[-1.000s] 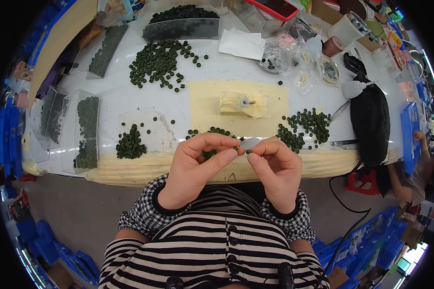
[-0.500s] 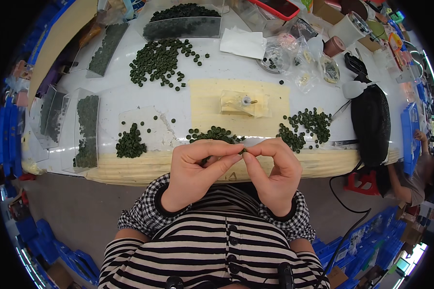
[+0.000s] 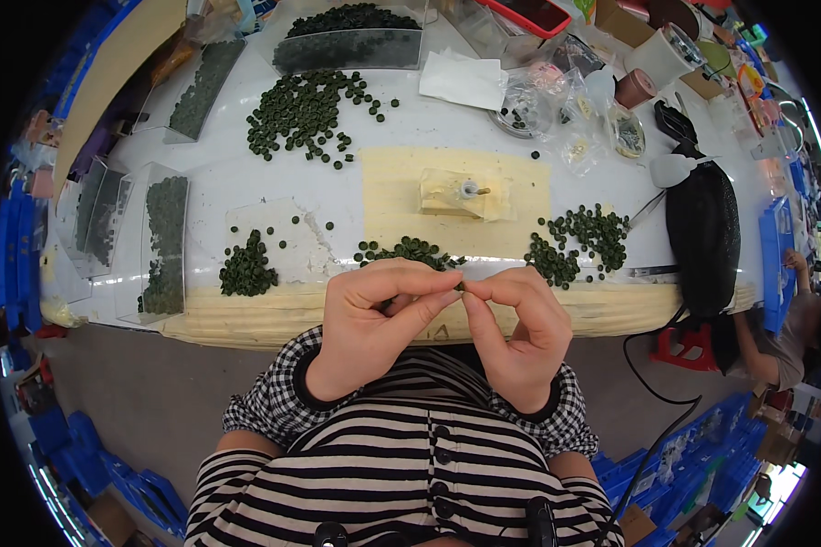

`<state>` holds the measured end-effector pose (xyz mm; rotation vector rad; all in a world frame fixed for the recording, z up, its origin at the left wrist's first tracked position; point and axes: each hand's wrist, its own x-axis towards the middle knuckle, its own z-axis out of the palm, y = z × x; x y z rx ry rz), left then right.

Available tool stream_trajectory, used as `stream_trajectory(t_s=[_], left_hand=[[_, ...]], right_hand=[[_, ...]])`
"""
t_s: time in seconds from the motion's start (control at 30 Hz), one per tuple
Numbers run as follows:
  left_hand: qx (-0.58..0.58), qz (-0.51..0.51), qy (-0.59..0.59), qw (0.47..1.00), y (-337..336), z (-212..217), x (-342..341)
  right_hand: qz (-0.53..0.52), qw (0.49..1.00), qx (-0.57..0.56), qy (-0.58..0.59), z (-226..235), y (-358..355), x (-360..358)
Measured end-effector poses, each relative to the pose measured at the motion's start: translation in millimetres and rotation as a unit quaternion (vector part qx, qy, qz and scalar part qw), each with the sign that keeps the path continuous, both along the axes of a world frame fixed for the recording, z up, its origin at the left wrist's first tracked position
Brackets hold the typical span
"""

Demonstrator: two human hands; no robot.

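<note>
Head view: at the near edge of the table, we see the left hand point(image 3: 365, 319) and the right hand point(image 3: 524, 337) with thumbs and forefingers drawn into narrow pinches that meet. Between the fingertips sits a small dark green piece point(image 3: 461, 286), mostly covered by skin; we cannot tell whether it is one piece or two pressed together. We judge the handling to be midway, since the piece is gripped and not yet set down. Plenty remains loose, and we cannot tell which pieces are finished.

Just beyond the fingers lies the near heap point(image 3: 415, 251), partly hidden by the left hand. Its pieces look like short, round discs, some showing a hollow or rim. To the left is a compact left heap point(image 3: 248, 264); to the right, a looser right heap point(image 3: 579, 242).

Farther out, we find a matte, cream-yellow sheet point(image 3: 383, 182) bearing a wrapped block point(image 3: 442, 205) with a thin peg pointing right. On the far left spreads a broad far heap point(image 3: 296, 109), in front of a clear, stiff-walled bin point(image 3: 347, 53) full of similar discs. A folded white tissue point(image 3: 463, 82) lies right of it, soft and creased.
</note>
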<state>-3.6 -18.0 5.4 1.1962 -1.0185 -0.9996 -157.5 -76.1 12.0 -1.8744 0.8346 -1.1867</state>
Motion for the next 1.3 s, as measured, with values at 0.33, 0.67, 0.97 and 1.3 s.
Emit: stream_trajectory(t_s=[0.33,0.67,0.97,1.3], left_hand=[[0.045,0.002,0.129,0.991,-6,-1,-1],[-0.047,0.013,-0.042,0.998,-4,-5,4],[-0.008,-0.039,-0.010,0.999,-2,4,10],[-0.006,-0.010,0.023,1.000,-3,0,3]], right_hand=[[0.038,0.999,0.011,-0.010,0,-2,-3],[0.083,0.996,0.026,-0.017,-3,-2,-6],[0.093,0.995,-0.024,0.011,1,0,-8],[0.073,0.997,0.011,-0.021,-3,3,-6]])
